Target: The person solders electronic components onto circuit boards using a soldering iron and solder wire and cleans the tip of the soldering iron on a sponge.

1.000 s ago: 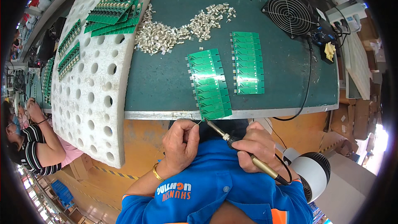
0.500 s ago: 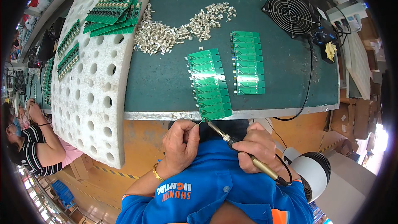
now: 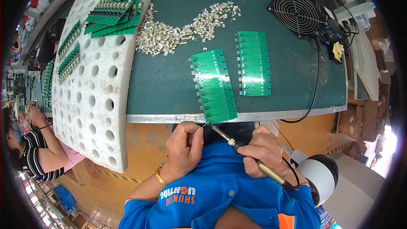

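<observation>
My right hand (image 3: pixel 263 151) grips a soldering iron (image 3: pixel 271 173), its tip touching the near end of a green circuit board panel (image 3: pixel 214 87). That panel overhangs the table's front edge a little, with small pin connectors along its left side. Pinched in my left hand (image 3: pixel 185 146) is a thin solder wire (image 3: pixel 204 125), which meets the iron's tip at the panel's lower left corner. Another green panel (image 3: pixel 254 63) lies flat to the right. A heap of small white connectors (image 3: pixel 165 36) spreads behind them.
A perforated white foam board (image 3: pixel 87 97) at left carries stacked green boards (image 3: pixel 112 12). Back right stands a black fan (image 3: pixel 296 12), near a soldering station (image 3: pixel 333 38) whose cable (image 3: pixel 316 85) crosses the table. Another person (image 3: pixel 42 144) sits at far left.
Both hands, the iron and the panel hold almost the same place. Only a very slight shift of the whole view shows.
</observation>
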### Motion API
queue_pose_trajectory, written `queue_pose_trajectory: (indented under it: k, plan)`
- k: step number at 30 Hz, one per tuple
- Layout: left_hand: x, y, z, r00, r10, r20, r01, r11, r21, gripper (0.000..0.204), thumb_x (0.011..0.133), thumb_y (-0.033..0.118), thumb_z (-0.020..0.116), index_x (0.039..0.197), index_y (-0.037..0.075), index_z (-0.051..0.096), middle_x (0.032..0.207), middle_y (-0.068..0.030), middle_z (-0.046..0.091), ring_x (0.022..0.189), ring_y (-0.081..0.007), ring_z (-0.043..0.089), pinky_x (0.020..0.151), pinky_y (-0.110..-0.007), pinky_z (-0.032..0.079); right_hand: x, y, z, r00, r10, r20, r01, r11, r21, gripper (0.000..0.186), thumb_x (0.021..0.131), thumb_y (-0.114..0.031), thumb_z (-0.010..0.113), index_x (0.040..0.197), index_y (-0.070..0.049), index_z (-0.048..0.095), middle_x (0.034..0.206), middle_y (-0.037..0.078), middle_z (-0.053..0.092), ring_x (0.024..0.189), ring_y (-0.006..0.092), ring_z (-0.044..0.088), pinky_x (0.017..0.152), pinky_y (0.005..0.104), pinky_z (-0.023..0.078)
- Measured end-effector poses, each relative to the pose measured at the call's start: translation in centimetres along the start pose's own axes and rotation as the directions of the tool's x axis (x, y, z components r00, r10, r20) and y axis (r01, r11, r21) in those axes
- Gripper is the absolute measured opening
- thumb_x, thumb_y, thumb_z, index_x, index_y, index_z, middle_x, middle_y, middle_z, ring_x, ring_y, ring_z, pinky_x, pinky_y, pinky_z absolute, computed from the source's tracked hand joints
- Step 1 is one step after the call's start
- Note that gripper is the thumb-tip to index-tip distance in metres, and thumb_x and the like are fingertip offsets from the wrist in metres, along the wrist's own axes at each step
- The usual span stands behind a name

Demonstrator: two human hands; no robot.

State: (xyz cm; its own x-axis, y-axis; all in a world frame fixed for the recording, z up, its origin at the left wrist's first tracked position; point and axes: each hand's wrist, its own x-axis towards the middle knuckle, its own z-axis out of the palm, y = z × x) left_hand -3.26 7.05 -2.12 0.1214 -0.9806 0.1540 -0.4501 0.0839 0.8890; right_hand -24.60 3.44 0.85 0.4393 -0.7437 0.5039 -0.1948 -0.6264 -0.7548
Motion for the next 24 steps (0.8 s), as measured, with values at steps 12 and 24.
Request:
queue_pose_trajectory:
  k: [12, 24]
  plan:
    - [-0.06, 0.17, 0.07, 1.000, -0.009, 0.016, 0.009, 1.000, -0.013, 0.009, 0.091, 0.004, 0.065, 0.091, 0.003, 0.056, 0.069, -0.0044, 0.058, 0.056, -0.0106, 0.051, 0.052, -0.025, 0.042, -0.05, 0.06, 0.14, 1.000, -0.015, -0.023, 0.015, 1.000, -0.006, 0.027, 0.065, -0.002, 0.069, 0.091, -0.005, 0.068, 0.061, 0.000, 0.055, 0.048, 0.0151, 0.050, 0.051, 0.0305, 0.037]
    - [-0.04, -0.21, 0.28, 0.998, 0.035, -0.046, -0.035, 0.999, -0.001, 0.010, 0.088, 0.002, 0.067, 0.087, 0.003, 0.057, 0.067, -0.0049, 0.056, 0.048, -0.0119, 0.049, 0.047, -0.027, 0.040, -0.04, -0.08, -0.12, 1.000, 0.006, -0.011, -0.006, 1.000, -0.001, 0.025, 0.066, -0.003, 0.068, 0.092, -0.004, 0.068, 0.061, 0.001, 0.056, 0.048, 0.0158, 0.050, 0.052, 0.0311, 0.037]
